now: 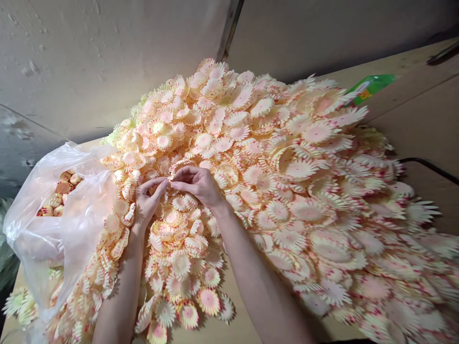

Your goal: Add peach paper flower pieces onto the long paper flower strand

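A great heap of cream-coloured artificial flower petal discs, fringed and tipped with pink-red, covers the table. Over its left-middle part my two hands meet, fingertips nearly touching. My left hand is closed in a pinch, thumb and index finger pressed together. From the other side my right hand pinches at the same spot. What lies between the fingertips is too small to make out against the petals. Several loose petal discs lie between my forearms, near the front edge of the heap.
At left stands a clear plastic bag with rolled-up flower heads inside. A green packet lies at the back right of the wooden table. A black cable runs in from the right. A pale wall rises behind.
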The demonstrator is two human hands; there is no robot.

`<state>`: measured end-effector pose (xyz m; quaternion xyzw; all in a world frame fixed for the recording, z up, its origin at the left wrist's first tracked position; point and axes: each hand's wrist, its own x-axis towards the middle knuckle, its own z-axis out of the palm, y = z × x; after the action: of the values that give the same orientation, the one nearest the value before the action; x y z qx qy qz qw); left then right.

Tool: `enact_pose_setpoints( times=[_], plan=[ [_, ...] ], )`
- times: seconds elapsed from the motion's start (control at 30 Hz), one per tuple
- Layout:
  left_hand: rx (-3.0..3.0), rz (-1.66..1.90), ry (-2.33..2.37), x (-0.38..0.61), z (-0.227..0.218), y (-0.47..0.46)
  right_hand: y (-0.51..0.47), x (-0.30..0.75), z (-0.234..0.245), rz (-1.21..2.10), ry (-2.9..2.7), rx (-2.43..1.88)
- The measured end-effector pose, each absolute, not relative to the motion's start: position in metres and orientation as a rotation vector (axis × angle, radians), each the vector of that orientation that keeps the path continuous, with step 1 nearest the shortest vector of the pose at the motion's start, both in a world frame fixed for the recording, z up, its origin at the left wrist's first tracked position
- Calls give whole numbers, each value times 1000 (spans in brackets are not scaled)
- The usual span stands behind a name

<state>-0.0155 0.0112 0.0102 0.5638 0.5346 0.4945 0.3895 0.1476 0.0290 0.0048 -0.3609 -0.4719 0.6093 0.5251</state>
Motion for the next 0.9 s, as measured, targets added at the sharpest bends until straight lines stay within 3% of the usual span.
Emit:
enact_pose_setpoints(
  times=[0.9],
  plan=[
    [1455, 1234, 1342, -17, 7, 12, 30, 149, 5, 1444, -1149, -864]
  ],
)
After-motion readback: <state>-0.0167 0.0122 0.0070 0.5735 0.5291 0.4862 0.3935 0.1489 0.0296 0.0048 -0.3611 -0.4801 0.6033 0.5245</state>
